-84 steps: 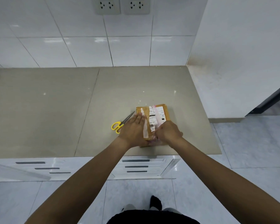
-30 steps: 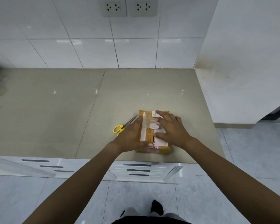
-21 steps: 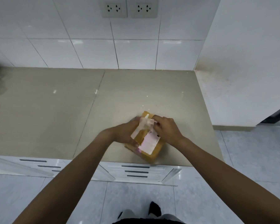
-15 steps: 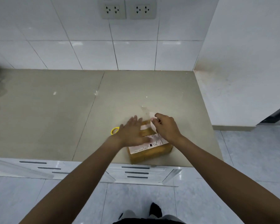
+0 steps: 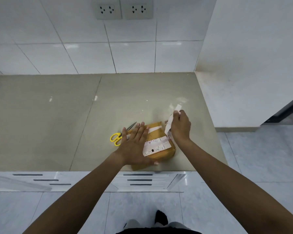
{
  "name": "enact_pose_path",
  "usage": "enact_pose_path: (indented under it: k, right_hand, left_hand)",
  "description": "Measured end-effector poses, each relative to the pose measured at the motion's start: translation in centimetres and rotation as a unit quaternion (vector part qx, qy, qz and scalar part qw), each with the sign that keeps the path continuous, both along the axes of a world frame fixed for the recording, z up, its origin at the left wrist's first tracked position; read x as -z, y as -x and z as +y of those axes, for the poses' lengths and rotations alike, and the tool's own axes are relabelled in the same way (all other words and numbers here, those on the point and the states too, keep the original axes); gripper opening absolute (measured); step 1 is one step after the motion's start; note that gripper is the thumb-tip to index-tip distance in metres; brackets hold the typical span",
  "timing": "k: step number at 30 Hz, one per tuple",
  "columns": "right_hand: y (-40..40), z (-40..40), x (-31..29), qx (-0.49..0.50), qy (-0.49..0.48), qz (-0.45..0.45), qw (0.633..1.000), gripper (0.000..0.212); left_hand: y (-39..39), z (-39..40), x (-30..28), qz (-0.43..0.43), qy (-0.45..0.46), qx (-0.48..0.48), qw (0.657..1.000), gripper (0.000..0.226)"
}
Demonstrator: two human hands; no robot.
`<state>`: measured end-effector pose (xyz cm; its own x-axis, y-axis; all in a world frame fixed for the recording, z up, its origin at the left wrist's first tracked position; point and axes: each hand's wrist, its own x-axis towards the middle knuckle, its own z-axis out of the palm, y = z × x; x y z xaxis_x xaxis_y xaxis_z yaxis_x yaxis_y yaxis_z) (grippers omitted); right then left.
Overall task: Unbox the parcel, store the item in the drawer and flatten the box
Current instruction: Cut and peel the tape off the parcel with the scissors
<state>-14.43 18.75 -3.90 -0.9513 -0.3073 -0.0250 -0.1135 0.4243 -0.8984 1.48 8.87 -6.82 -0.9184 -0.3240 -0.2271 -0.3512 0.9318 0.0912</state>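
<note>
**Tape strip peeled from parcel on worktop**

Parcel (image 5: 159, 149), a brown cardboard box bearing a white shipping label (image 5: 156, 146), lies flat near the front edge of the worktop (image 5: 57, 124). Its long axis runs from the near left to the far right. Left hand (image 5: 135, 144) presses down on the box's left part, grip wide with fingers straight. Right hand (image 5: 180, 127), above the box's far right corner, pinches a strip of tape (image 5: 169, 124) whose lower end is attached there. Yellow-handled scissors (image 5: 118, 136) lie just left of the left hand, blades partly hidden under it. Compared with half a second ago, the right hand has risen and moved rightward, drawing the tape longer; the left hand stays flat on the box.
</note>
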Motion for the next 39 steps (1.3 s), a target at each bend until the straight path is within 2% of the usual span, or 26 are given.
enact_pose_path:
  k: [3, 5, 7, 10, 12, 15, 17, 19, 21, 24, 27, 35, 39]
  right_hand:
    - [0.9, 0.3, 0.6, 0.092, 0.077, -0.113, 0.986, 0.028]
    - [0.6, 1.1, 1.1, 0.069, 0.068, -0.136, 0.986, 0.034]
    - [-0.5, 2.3, 1.4, -0.003, 0.046, -0.133, 0.99, 0.045]
    - [-1.8, 3.3, 2.9, -0.138, -0.05, -0.079, 0.986, 0.058]
    - [-2.2, 3.2, 4.1, -0.187, -0.111, -0.034, 0.976, 0.054]
    - [-2.0, 3.0, 4.1, -0.171, -0.165, 0.063, 0.969, 0.03]
    - [-1.5, 3.1, 3.9, -0.156, -0.202, 0.126, 0.959, 0.028]
    - [-1.2, 3.0, 4.0, -0.163, -0.221, 0.148, 0.95, 0.03]
    - [-0.9, 2.9, 4.4, -0.144, -0.19, 0.096, 0.966, 0.029]
    - [0.3, 3.0, 4.8, -0.029, -0.113, -0.07, 0.991, 0.03]
    - [1.7, 3.7, 5.4, 0.044, 0.006, -0.256, 0.966, 0.025]
    - [3.2, 4.9, 6.3, 0.063, 0.025, -0.393, 0.917, 0.017]
    - [4.2, 5.1, 6.2, 0.08, 0.031, -0.403, 0.911, 0.011]
  left_hand:
    - [-0.2, 0.0, 0.2, 0.006, 0.008, 0.008, 1.0, 0.143]
    - [-0.1, 0.1, 0.3, 0.013, 0.006, 0.002, 1.0, 0.143]
    - [-0.2, 0.2, 0.2, 0.017, 0.003, -0.003, 1.0, 0.142]
    - [-0.3, 0.3, 0.1, 0.02, 0.005, -0.008, 1.0, 0.139]
    - [-0.3, 0.4, 0.2, 0.024, 0.011, -0.008, 1.0, 0.139]
    - [-0.3, 0.3, 0.4, 0.036, 0.009, -0.011, 0.999, 0.14]
    - [-0.4, 0.3, 0.5, 0.044, 0.016, -0.007, 0.999, 0.139]
    - [-0.5, 0.3, 0.7, 0.052, 0.022, -0.006, 0.998, 0.136]
    - [-0.7, 0.3, 0.7, 0.06, 0.018, -0.007, 0.998, 0.134]
    - [-0.7, 0.2, 0.6, 0.063, 0.012, -0.006, 0.998, 0.131]
    - [-0.8, 0.2, 0.6, 0.077, 0.013, -0.003, 0.997, 0.128]
    - [-1.0, 0.0, 1.0, 0.088, 0.019, 0.009, 0.996, 0.124]
    - [-1.1, 0.0, 0.9, 0.103, 0.009, 0.008, 0.995, 0.123]
